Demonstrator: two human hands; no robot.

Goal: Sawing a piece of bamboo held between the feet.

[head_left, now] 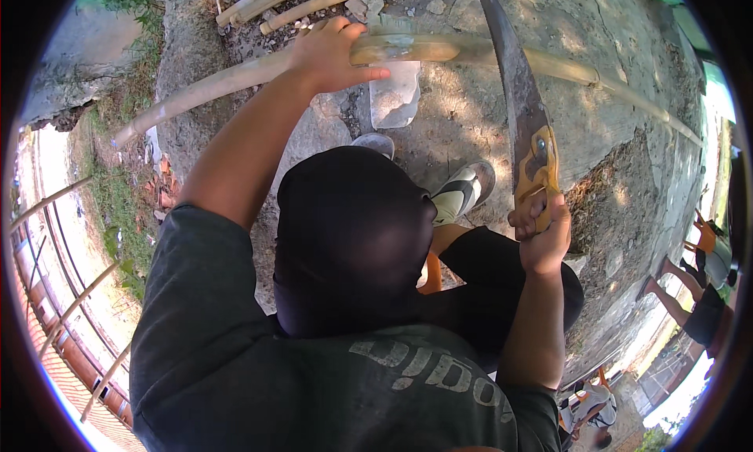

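Observation:
A long bamboo pole (416, 49) lies crosswise in front of me, bowed by the lens, with a pale whitish block (394, 99) under its middle. My left hand (328, 53) is clasped over the pole from above, its fingers toward the far side and the thumb stretched along the near side. In my right hand (543, 231) is a handsaw (519, 91), gripped by its yellow-brown handle. The saw's dark blade points away from me and crosses over the pole right of the block. Whether its teeth touch the bamboo I cannot tell.
More bamboo poles (314, 11) lie among stones at the far side. My shoes (471, 187) are on the rough concrete near the block. Grass and rubble (118, 177) border the left. At the right edge another person (694, 303) is seen, and more people (592, 405) at the lower right.

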